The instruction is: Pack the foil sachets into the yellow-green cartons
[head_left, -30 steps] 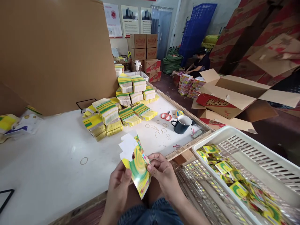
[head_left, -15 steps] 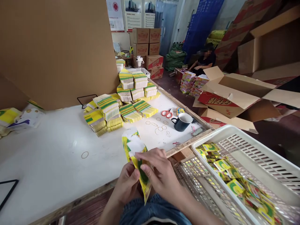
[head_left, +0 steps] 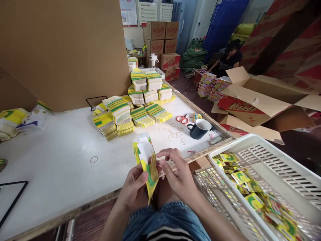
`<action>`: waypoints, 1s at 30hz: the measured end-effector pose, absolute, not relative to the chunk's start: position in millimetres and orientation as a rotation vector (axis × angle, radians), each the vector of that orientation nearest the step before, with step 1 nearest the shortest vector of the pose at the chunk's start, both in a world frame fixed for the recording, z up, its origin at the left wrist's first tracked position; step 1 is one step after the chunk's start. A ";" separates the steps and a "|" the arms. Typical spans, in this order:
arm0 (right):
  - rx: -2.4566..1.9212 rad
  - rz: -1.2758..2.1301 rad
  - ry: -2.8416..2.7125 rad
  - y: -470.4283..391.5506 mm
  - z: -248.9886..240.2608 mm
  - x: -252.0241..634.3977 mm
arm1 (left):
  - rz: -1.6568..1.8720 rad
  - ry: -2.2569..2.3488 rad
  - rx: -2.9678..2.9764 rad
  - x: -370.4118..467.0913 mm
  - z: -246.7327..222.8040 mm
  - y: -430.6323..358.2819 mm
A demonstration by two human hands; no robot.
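Observation:
A yellow-and-green printed carton [head_left: 151, 172] with white inner flaps is gripped in my left hand [head_left: 136, 180], tilted above my lap at the table's front edge. Its thumb presses the near side while the other fingers go behind. My right hand [head_left: 179, 170] is at the carton's right side, fingers bent and apart, with the index fingertip close to its upper edge. Whether that fingertip touches the carton I cannot tell. Beyond the hands, stacked flat yellow-green cartons [head_left: 116, 112] cover part of the white table [head_left: 67, 150].
To my right, a white plastic basket [head_left: 283, 157] holds several small yellow packets [head_left: 254, 201]. A dark mug [head_left: 199, 130], red-handled scissors [head_left: 182, 118] and loose rubber bands [head_left: 177, 135] lie on the table. Open cardboard boxes [head_left: 247, 100] stand beyond; another person [head_left: 229, 60] sits behind them.
My right hand has drawn back a little to the right from the carton's face. The carton now shows its white flap more openly. The view has shifted slightly.

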State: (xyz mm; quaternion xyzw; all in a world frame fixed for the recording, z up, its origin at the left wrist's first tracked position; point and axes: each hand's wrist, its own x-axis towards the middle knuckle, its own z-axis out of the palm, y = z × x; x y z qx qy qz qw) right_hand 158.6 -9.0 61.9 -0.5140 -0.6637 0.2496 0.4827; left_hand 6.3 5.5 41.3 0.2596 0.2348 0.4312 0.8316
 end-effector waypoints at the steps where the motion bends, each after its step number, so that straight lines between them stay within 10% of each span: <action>1: -1.263 0.594 -1.645 -10.2 61.3 159.7 | 0.914 0.504 0.549 5.5 41.5 5.7; 30: -1.262 0.896 -1.869 -8.2 54.2 140.0 | 0.766 0.828 0.824 -20.6 47.3 -6.7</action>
